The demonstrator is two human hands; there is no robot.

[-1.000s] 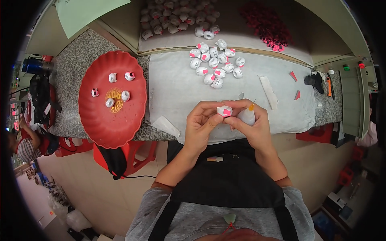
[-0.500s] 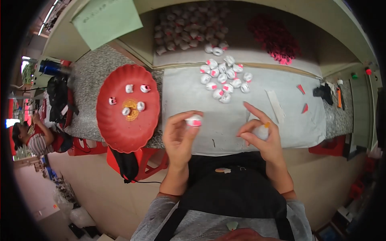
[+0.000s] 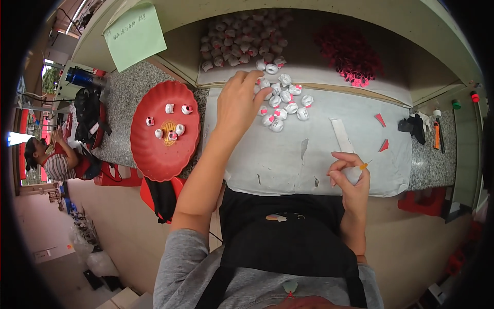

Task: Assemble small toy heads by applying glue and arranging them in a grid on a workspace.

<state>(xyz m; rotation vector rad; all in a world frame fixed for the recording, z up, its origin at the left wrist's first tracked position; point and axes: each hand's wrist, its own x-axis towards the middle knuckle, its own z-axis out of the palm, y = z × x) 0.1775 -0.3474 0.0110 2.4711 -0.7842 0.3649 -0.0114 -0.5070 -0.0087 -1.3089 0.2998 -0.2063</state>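
My left hand (image 3: 239, 103) reaches to the left edge of a cluster of small white rounded pieces with pink patches (image 3: 291, 108). Its thumb and fingers are spread around the pieces there, and the fingertips partly cover them. Held in my right hand (image 3: 352, 180), over the near right of the grey-white work sheet (image 3: 278, 159), is a small whitish squeeze bottle (image 3: 351, 175) with a yellow-orange tip and a thin needle-like end. On the left, a red scalloped plate (image 3: 149, 159) bears several similar white pieces (image 3: 187, 109) with pink or dark red parts.
A shelf holds a heap of white pieces (image 3: 242, 38) and a pile of dark pink bits (image 3: 355, 59). On the sheet lie a white strip (image 3: 340, 135) and two red scraps (image 3: 380, 120). A black cloth (image 3: 413, 127) and an orange cutter (image 3: 437, 135) are at right. Another person (image 3: 59, 157) sits far left.
My left hand has let go of its white piece and moved up to the cluster. One more piece now sits on the red plate. My right hand has shifted slightly right, still holding the bottle.
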